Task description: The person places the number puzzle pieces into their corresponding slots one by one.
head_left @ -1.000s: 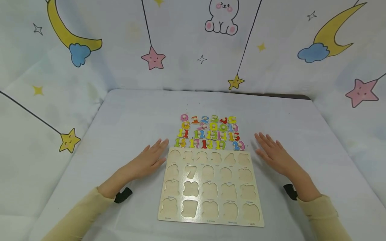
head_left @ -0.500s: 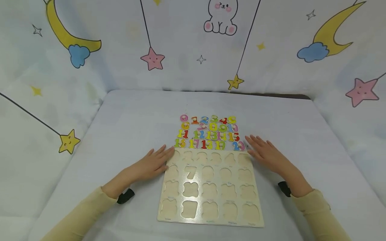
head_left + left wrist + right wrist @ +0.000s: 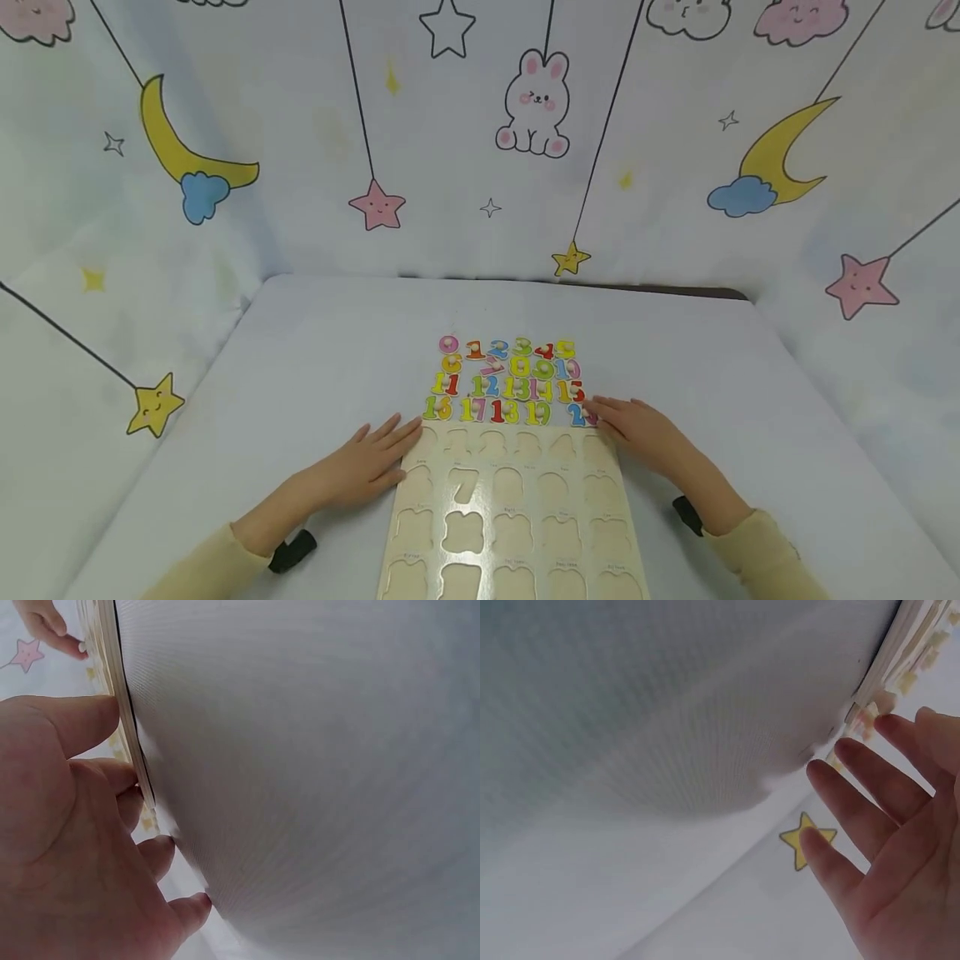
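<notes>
On one white surface (image 3: pixel 322 358), number pieces (image 3: pixel 517 388) are lying just beyond the board (image 3: pixel 487 492), the unclenched left hand (image 3: pixel 363 467) is touching its left edge, and the right hand (image 3: pixel 645 433) is spreading loosely at its far right corner.

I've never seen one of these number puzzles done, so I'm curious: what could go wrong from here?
The right hand partly covers the number 20 in the head view, so it might knock it askew. The left hand is at the board's edge; a push could shove it into the nearest row of numbers. The 13 and 14 lie so close that lifting one might disturb the other.
</notes>
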{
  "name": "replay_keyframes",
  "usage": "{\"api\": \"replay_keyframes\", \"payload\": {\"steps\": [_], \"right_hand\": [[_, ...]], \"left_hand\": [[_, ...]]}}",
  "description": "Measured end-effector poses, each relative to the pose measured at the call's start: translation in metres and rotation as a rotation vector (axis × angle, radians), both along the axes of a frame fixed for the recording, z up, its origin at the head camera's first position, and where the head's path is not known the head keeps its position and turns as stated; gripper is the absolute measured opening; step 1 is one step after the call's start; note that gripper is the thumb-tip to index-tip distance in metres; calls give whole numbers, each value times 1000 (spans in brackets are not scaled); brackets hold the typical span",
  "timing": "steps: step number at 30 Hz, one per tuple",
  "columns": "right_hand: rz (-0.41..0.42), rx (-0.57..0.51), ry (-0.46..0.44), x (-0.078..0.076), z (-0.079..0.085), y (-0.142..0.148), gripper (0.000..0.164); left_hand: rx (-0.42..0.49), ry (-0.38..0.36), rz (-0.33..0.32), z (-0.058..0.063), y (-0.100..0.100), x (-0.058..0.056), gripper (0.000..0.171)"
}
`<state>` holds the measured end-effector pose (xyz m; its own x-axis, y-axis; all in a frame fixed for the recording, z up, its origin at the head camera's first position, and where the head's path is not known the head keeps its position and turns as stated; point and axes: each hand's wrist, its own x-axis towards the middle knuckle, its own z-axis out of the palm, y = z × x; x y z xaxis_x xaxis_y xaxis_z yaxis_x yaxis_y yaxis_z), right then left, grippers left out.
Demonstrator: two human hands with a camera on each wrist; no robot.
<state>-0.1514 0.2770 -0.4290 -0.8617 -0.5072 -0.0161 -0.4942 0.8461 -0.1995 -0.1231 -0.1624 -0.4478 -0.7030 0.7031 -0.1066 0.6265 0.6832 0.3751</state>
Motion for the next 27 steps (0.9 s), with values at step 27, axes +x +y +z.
{"api": "replay_keyframes", "payload": {"steps": [27], "right_hand": [[39, 60, 326, -10, -4, -23, 12]], "left_hand": [[59, -14, 9, 4, -1, 4, 63]]}}
